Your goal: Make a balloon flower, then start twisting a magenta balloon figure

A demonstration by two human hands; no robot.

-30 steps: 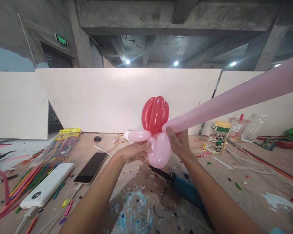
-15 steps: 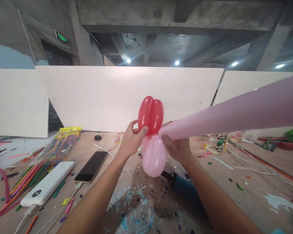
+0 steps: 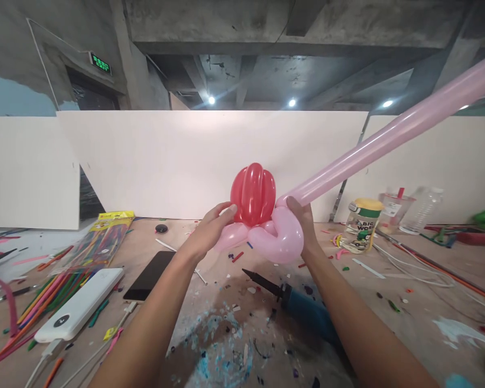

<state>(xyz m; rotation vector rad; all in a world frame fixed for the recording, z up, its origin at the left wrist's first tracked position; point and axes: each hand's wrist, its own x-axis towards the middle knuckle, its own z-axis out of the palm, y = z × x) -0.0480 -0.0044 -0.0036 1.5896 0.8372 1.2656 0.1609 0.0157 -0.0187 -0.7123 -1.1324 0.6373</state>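
A cluster of red balloon lobes stands upright in the middle, above the table. Below it, pink balloon loops spread to both sides. My left hand is closed on the left side of the red balloon, thumb in front, just above a pink lobe. My right hand pinches the pink balloon where the right loop meets its long straight length, which runs up and out of view at the upper right. The right fingers are partly hidden behind the balloon.
A blue hand pump lies below the balloons, nozzle pointing left. At left are a phone, a white power bank and uninflated balloons. A yellow-lidded jar and clear bottle stand at right; white boards rise behind.
The balloon figure has turned, showing more red lobes. The pink loops have swung from hanging down to spreading sideways. The long pink length now tilts more steeply upward; my right hand moved right and up.
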